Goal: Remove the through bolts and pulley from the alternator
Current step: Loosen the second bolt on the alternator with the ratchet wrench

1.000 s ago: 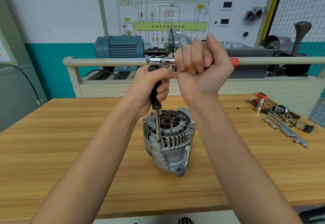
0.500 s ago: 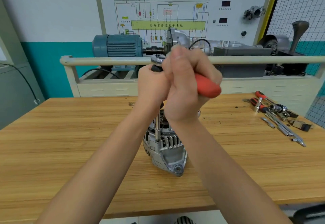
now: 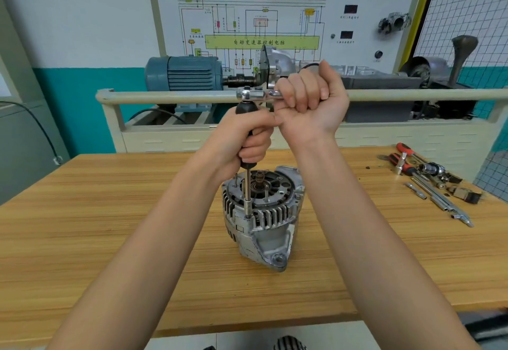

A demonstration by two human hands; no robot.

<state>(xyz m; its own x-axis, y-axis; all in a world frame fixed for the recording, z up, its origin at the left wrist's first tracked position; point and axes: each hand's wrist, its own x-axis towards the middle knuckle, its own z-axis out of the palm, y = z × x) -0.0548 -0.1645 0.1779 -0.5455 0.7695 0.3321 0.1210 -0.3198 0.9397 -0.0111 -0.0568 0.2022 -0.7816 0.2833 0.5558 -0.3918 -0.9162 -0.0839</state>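
Centrally, an alternator (image 3: 261,217) is stood upright on a wooden table (image 3: 110,239). A black driver handle (image 3: 248,135) is gripped by the left hand (image 3: 244,140), its thin shaft (image 3: 248,193) set vertically onto the alternator's front rim. A chrome ratchet (image 3: 255,94) atop the handle is clasped by the right hand (image 3: 310,99), fingers curled round it. Loose tools (image 3: 428,179) are laid at the table's right.

My left hand (image 3: 242,140) grips the black handle of a driver (image 3: 248,182) standing upright on the alternator (image 3: 261,217), its tip at what looks like a bolt on the rim. My right hand (image 3: 310,99) grips the ratchet (image 3: 255,94) on top. Spare tools (image 3: 428,179) lie on the wooden table (image 3: 110,226).
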